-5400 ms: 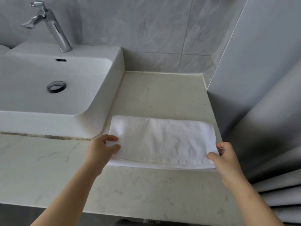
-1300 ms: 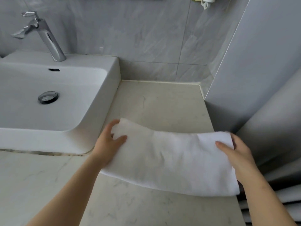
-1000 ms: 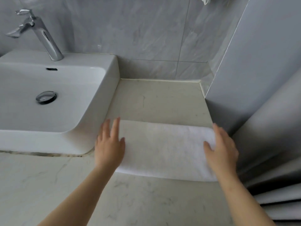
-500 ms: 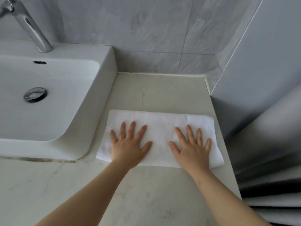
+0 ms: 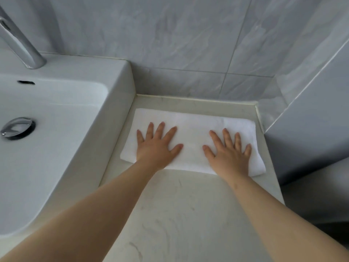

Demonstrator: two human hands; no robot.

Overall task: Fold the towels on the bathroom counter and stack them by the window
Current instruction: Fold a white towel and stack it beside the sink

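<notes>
white folded towel (image 5: 192, 133) lying flat on the pale stone counter (image 5: 188, 214), just right of the sink (image 5: 120, 76), its left short edge close beside the sink's outer wall, far long edge near the tiled wall (image 5: 188, 44) (a narrow strip of counter showing between). left hand (image 5: 156, 146) pressed palm-down on the half of the towel nearer the sink, fingers (image 5: 171, 132) straight and spread wide, holding nothing. right hand (image 5: 229, 154) pressed palm-down on the half farther from the sink, fingers straight and fanned the same way, gripping nothing. both forearms bare, reaching in over the counter to the right of the sink. towel's end away from the sink showing stacked layers at its near corner, almost at the counter's edge. chrome faucet (image 5: 20, 48) standing on the back rim of the sink, only partly in view. round metal drain (image 5: 17, 127) set in the bottom of the sink's basin. grey flat panel (image 5: 311, 110) rising beyond the counter, on the side away from the sink.
</notes>
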